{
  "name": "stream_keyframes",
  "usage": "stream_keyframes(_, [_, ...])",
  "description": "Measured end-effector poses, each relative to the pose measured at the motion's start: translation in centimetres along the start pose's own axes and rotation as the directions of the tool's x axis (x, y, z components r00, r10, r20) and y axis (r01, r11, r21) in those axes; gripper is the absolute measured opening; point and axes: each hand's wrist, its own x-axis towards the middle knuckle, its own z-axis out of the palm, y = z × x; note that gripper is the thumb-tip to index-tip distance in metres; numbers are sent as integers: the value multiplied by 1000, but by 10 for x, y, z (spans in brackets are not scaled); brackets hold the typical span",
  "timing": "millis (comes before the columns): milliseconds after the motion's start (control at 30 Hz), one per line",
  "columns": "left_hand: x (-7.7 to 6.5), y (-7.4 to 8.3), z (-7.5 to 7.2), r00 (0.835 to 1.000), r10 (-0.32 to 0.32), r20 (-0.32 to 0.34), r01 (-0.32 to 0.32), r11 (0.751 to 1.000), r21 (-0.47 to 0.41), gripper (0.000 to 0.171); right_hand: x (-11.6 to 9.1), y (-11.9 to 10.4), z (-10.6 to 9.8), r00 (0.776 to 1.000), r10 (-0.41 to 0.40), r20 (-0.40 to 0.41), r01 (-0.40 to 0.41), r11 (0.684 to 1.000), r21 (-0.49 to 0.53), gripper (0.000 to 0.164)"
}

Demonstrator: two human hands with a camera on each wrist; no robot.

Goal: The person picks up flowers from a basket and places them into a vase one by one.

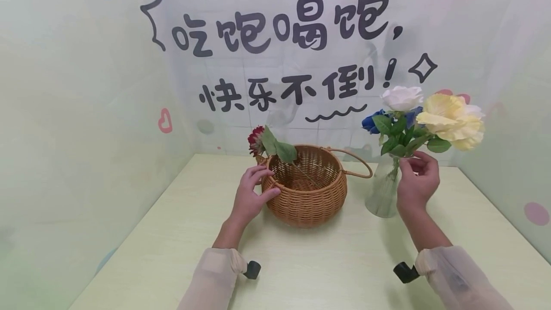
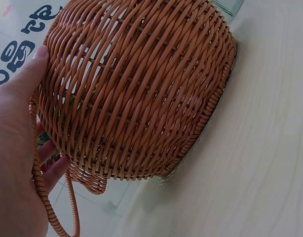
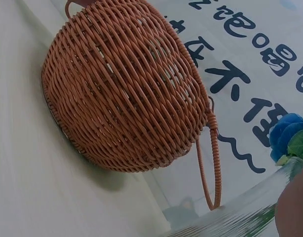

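A brown wicker basket (image 1: 303, 204) stands mid-table, a red flower (image 1: 257, 140) with green leaves (image 1: 281, 149) leaning out over its far left rim. My left hand (image 1: 251, 194) holds the basket's left side, thumb on the near wall and fingers around the far side by a handle (image 2: 40, 182). To the right is a ribbed clear glass vase (image 1: 380, 195), holding a yellow flower (image 1: 452, 121), a white flower (image 1: 402, 97) and blue flowers (image 1: 373, 122). With curled fingers, my right hand (image 1: 417, 183) pinches at the vase's rim; whether it also grips a stem is hidden.
The pale wooden table (image 1: 301, 271) extends in front of the basket and vase. Behind it rises a light wall (image 1: 275, 123) with large dark lettering; side walls close in left and right. The basket's right handle (image 1: 359, 159) sticks out toward the vase.
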Motion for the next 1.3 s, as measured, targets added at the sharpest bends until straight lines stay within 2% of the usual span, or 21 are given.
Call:
stream_keyframes(167, [0,0,0,1000,0,-1,0,1000,-2,41,-10,-3,7,999,35,39,-38,996,80,24])
stream_keyframes(433, [0,1,-1,1000,-9,9,9,1000,-2,46,-27,-6,21,992,-3,127,-7,997,72,21])
stream_keyframes(633, [1,1,-1,1000,-5,9,4,1000,8,45,-40,-10,31,977,21,211,-43,994,100,24])
stream_keyframes(833, [1,0,-1,1000,1,6,-1,1000,13,44,-46,-10,44,957,-24,289,-7,994,107,26])
stream_keyframes(1033, [1,1,-1,1000,-3,10,3,1000,8,46,-49,-9,60,937,-70,343,54,997,56,28])
stream_keyframes(1300, [0,-1,-1,1000,0,5,0,1000,12,45,-56,-12,81,907,-18,421,30,999,-24,32])
